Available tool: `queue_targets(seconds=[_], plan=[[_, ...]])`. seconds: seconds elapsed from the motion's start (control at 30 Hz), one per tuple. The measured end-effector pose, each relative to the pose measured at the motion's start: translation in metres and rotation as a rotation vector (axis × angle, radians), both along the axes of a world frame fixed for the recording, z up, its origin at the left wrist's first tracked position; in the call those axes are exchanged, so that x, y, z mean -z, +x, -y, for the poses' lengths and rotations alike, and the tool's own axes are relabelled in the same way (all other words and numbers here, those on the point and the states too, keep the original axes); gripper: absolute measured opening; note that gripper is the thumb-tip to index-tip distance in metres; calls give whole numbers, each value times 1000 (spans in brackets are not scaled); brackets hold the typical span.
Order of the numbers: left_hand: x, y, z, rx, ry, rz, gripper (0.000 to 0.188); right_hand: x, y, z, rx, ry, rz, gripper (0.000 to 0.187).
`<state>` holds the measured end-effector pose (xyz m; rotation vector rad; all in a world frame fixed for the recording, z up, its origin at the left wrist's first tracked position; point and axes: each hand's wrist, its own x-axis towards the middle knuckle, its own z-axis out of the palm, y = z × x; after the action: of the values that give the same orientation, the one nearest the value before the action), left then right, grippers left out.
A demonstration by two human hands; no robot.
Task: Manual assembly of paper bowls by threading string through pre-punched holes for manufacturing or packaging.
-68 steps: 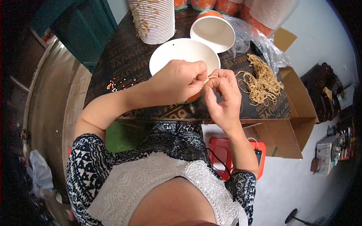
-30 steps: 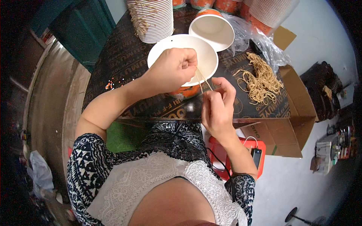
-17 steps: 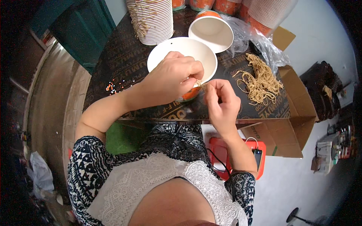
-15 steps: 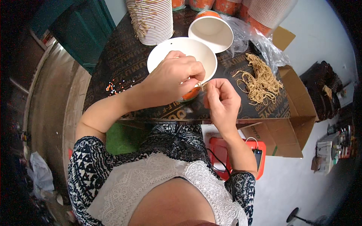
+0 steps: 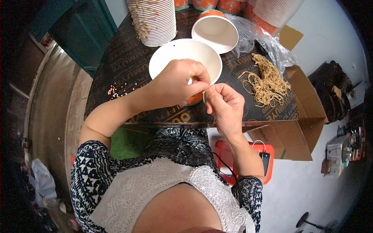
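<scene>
Tan cord (image 5: 204, 96) shows between the left hand (image 5: 176, 79) and right hand (image 5: 227, 106), their fingers pinched closed on it — tip to tip, I judge, for fine control — by the near rim of the white bowl (image 5: 165, 52), twine heap (image 5: 272, 85) within easy reach

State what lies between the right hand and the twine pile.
In the head view, a strip of dark printed tabletop shows between the right hand and the twine pile.
</scene>
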<state>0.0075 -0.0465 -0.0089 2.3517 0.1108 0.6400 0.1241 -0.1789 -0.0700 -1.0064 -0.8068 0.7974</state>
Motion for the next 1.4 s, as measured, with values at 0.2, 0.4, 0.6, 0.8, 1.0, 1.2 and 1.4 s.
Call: queue_targets(seconds=[0.2,0.4,0.6,0.8,1.0,1.2,1.4], plan=[[0,-5,-3,50,164,-27,8,-5,-4,3,-26,-73,-130,16],[4,-6,3,3,267,57,9,-2,0,6,-138,-59,-304,17],[8,-8,-5,-20,188,37,7,6,-9,12,127,-10,185,17],[-1,-11,-3,-81,50,-22,8,-1,-8,29,346,-51,1026,27],[5,-9,-9,-210,-98,-86,14,3,-2,37,249,16,1156,7],[-18,-14,-59,-54,-30,-132,14,9,23,29,275,34,1061,9],[3,-23,-129,3,664,-102,39,14,39,27,27,-152,293,6]])
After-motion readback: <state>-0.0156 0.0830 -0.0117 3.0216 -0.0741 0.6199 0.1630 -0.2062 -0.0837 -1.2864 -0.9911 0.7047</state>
